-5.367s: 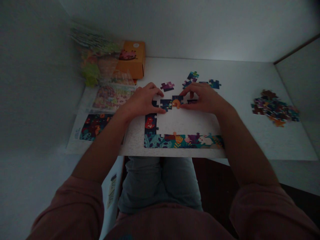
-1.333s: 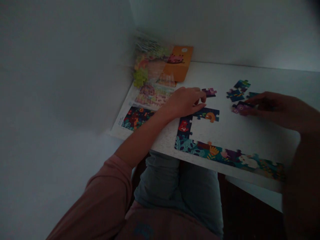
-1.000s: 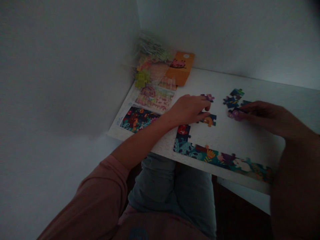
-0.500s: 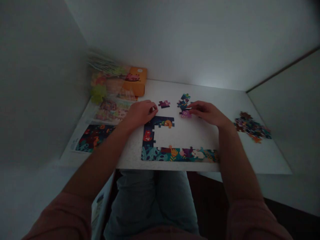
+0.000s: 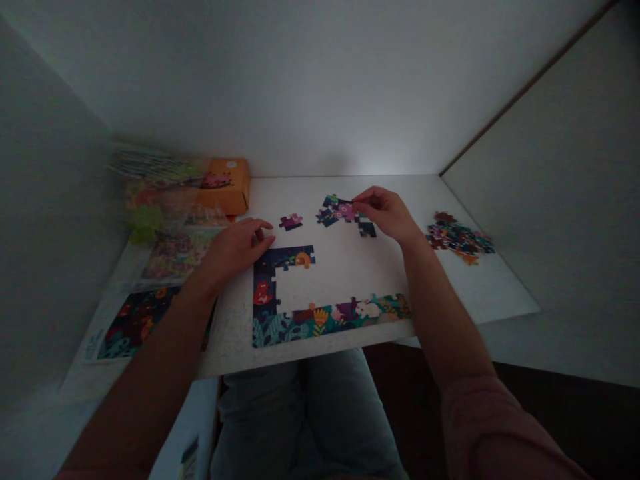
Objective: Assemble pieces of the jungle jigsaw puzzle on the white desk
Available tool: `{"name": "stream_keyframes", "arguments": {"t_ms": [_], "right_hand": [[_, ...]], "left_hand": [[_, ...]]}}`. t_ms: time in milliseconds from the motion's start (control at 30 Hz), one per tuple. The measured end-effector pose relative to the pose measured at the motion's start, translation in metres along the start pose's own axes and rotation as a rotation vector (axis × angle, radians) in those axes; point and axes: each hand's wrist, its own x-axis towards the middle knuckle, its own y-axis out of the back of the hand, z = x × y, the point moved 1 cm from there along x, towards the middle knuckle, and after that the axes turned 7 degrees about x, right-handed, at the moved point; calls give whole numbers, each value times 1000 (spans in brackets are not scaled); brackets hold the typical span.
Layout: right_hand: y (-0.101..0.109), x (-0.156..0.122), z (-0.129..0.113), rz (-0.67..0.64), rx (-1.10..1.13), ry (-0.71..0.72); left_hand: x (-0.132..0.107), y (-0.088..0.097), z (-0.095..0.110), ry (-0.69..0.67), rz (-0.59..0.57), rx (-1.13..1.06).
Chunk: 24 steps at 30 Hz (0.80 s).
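Observation:
My right hand (image 5: 383, 208) pinches a purple puzzle piece (image 5: 346, 212) by its right side, over a small group of loose puzzle pieces (image 5: 327, 218). A dark puzzle piece (image 5: 367, 229) lies just below those fingers. My left hand (image 5: 240, 245) rests at the upper left corner of the partly joined puzzle border (image 5: 264, 320), its thumb and forefinger apart with nothing between them. Right of its fingertips, a purple and pink puzzle piece (image 5: 291, 221) lies alone on the white table (image 5: 340, 273).
A heap of puzzle pieces (image 5: 460, 237) lies at the right of the table. On the left are an orange box (image 5: 225, 187), clear plastic bags (image 5: 170, 220) with printed contents, and a dark picture sheet (image 5: 133, 323). Walls stand behind and at the sides.
My right hand has moved the purple puzzle piece up and left onto the loose group, uncovering the dark piece below. My left hand stays by the border corner. The view has shifted.

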Motion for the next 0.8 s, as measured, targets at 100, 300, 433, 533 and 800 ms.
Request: {"name": "stream_keyframes", "arguments": {"t_ms": [100, 300, 433, 533, 800], "right_hand": [[7, 8, 8, 204, -11, -3], [24, 20, 36, 410, -160, -57], [28, 25, 50, 469, -208, -126], [26, 27, 53, 425, -232, -131], [32, 21, 41, 176, -477, -82]], "left_hand": [[2, -3, -3, -24, -8, -20], [1, 1, 0, -33, -23, -53], [1, 3, 2, -23, -28, -58], [1, 4, 1, -28, -29, -44], [0, 6, 1, -47, -36, -20]]}}
